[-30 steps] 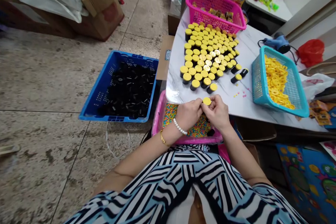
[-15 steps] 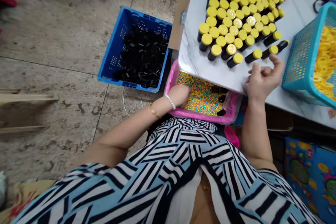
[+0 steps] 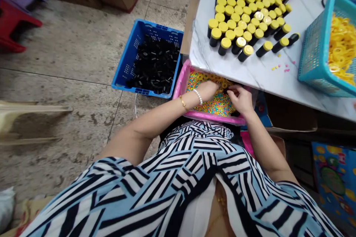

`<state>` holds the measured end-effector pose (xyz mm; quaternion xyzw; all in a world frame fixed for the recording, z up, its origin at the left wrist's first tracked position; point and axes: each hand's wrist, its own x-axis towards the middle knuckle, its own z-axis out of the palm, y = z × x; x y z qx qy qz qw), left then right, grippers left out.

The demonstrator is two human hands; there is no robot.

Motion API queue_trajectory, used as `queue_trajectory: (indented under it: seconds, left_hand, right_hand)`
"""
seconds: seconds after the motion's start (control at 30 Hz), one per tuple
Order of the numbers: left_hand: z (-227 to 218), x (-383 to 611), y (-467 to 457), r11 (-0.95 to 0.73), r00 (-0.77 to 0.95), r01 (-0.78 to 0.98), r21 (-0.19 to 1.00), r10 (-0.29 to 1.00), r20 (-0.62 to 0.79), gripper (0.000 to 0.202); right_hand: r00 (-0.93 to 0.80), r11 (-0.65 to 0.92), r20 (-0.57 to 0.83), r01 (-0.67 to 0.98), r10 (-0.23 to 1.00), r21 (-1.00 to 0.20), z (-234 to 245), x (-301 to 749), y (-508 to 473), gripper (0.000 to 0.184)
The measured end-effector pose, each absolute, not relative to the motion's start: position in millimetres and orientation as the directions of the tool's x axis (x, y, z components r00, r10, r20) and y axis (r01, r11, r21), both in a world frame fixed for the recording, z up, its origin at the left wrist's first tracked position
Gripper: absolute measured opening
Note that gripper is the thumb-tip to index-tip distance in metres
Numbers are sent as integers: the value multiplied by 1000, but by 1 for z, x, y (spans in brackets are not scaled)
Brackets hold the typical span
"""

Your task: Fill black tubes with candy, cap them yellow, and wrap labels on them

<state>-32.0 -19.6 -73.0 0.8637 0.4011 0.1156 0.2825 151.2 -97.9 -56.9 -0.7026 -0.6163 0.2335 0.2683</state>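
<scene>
A pink basket [image 3: 180,81] on my lap holds small many-coloured beads [image 3: 219,106], with several yellow ring-shaped caps [image 3: 207,76] at its far side. My left hand [image 3: 209,91], with a pearl bracelet on the wrist, is in the basket with its fingers curled closed over the beads; what they grip is hidden. Facing it from the right, my right hand [image 3: 241,99] has thumb and fingers pinched together. Something dark shows by its fingertips, too small to make out. The two hands are close together but apart.
Many black tubes with yellow caps [image 3: 225,43] stand on the marble-look table [image 3: 205,56], a few lying down. A turquoise basket [image 3: 314,57] of yellow caps is at right. Loose beads [image 3: 286,69] lie on the table. A blue crate [image 3: 125,64] of black pieces stands left.
My right hand has moved from above the table, near the lying tubes, down left into the pink basket. My left hand has shifted right over the beads. The view has shifted slightly.
</scene>
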Motion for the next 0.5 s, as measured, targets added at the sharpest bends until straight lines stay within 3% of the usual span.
queue_trajectory:
  seconds: [0.07,0.13,0.23,0.5]
  left_hand:
    - [-76,-37,-33,-542,693,621,566,717,-74,30]
    - [-80,-38,-42,-560,724,612,559,681,-112,31]
    - [-85,-29,-39,-585,748,613,531,646,-152,26]
    - [-96,38,4,-709,811,570,416,568,-144,35]
  right_hand:
    - [80,-135,-111,689,991,-712,-67,151,-96,31]
    - [12,-149,-184,647,983,-748,-77,151,-100,21]
    - [71,-226,-229,586,971,-778,-88,159,-110,10]
    - [210,-412,-374,184,904,-893,-77,200,-121,28]
